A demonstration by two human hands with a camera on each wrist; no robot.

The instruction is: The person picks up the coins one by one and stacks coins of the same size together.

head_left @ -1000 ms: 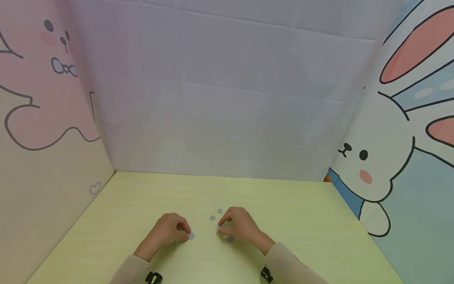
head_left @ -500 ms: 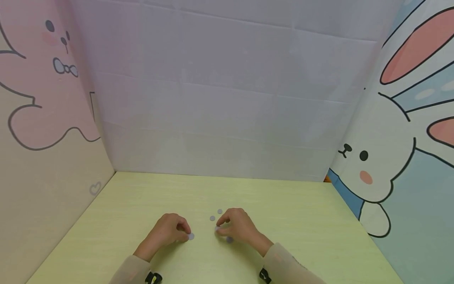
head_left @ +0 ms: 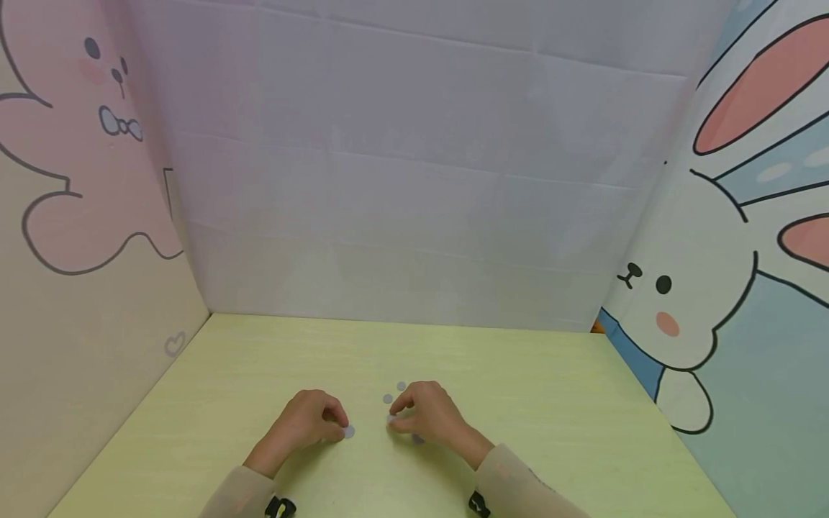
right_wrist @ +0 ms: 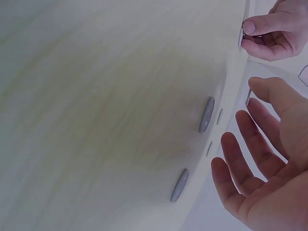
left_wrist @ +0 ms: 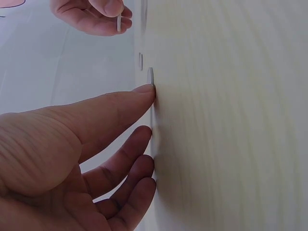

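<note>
Thumb and index fingertips of my left hand (head_left: 309, 419) pinch the left edge of a small flat grey disc (head_left: 350, 432) low at the table. In the left wrist view that disc (left_wrist: 151, 76) appears edge-on beyond the thumb tip. My right hand (head_left: 429, 414) holds another thin disc (right_wrist: 249, 97) between thumb and index finger, lifted off the table, with the other fingers spread and loosely bent. Under the right hand, a grey disc (head_left: 417, 439) is partly hidden; the right wrist view shows two thicker-looking discs, one nearer (right_wrist: 179, 186) and one farther (right_wrist: 207, 115).
Two more small discs lie beyond the hands, one at the back (head_left: 401, 386) and one slightly left (head_left: 388, 398). The pale yellow table (head_left: 518, 381) is bounded by a white back sheet (head_left: 414, 180) and side panels with cartoon drawings, including a rabbit (head_left: 699, 309).
My right hand has shifted slightly left and toward me with its disc, now covering more of the disc beneath. The left hand has stayed in place.
</note>
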